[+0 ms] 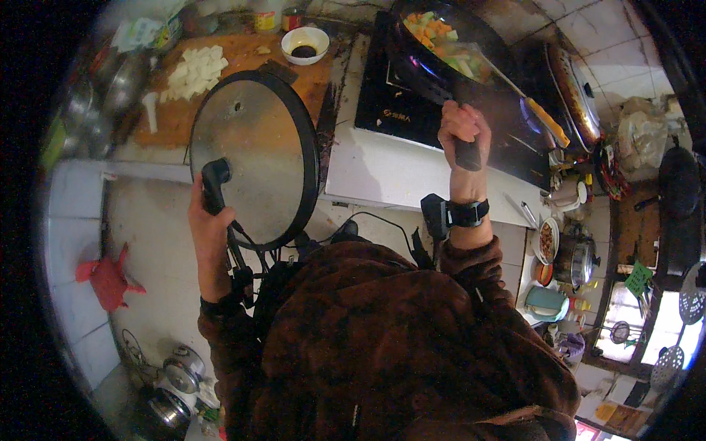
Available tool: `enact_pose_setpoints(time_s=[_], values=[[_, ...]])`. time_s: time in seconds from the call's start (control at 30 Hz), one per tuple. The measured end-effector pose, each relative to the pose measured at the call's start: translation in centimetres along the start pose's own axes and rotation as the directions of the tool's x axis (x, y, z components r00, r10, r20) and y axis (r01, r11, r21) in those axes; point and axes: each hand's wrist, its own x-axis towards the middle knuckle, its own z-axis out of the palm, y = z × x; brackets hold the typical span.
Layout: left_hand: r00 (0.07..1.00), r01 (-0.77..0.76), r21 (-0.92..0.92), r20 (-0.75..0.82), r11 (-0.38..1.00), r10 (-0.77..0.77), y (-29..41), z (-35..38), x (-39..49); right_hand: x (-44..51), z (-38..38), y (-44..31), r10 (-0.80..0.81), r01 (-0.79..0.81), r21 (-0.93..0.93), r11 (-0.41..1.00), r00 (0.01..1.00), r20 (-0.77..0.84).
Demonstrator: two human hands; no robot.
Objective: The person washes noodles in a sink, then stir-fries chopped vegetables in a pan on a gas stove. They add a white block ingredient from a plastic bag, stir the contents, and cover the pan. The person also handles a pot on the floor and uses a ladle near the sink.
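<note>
My left hand (208,240) grips the black handle of a large glass pan lid (265,132), which is tilted up on edge beside the counter. The lid's glass is fogged and has a thick black rim. My right hand (466,124) is closed around the black handle (468,157) of a dark wok (491,33). Orange and pale green vegetable pieces (433,33) lie in the wok. A spatula (543,118) with a yellow handle leans across the wok's rim, its blade among the vegetables. Beneath the wok is a black cooktop (380,105).
White cut cubes (196,71) lie on a wooden cutting board (242,47), near a white bowl (306,47) of dark sauce. A steel pot (576,259) and a bowl of brown food (547,241) stand on the right counter. A red stool (110,281) is on the floor.
</note>
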Motion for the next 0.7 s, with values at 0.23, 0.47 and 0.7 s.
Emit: enact_pose_setpoints(time_s=[0.23,0.47,0.7], values=[[0.996,-0.084,-0.024,0.003,0.996,0.084,-0.5,-0.6,-0.1,0.6,-0.8,1.6,-0.042,0.04,0.077,0.996,0.999,0.031],[0.993,-0.104,-0.024,0.05,0.994,0.105,0.4,-0.7,-0.4,1.4,-2.4,2.3,-0.05,0.055,-0.058,0.997,0.996,0.079],[0.993,-0.089,-0.05,0.07,0.995,0.092,0.5,-0.5,0.5,2.4,-3.0,2.8,-0.08,0.092,-0.108,0.99,0.991,0.11]])
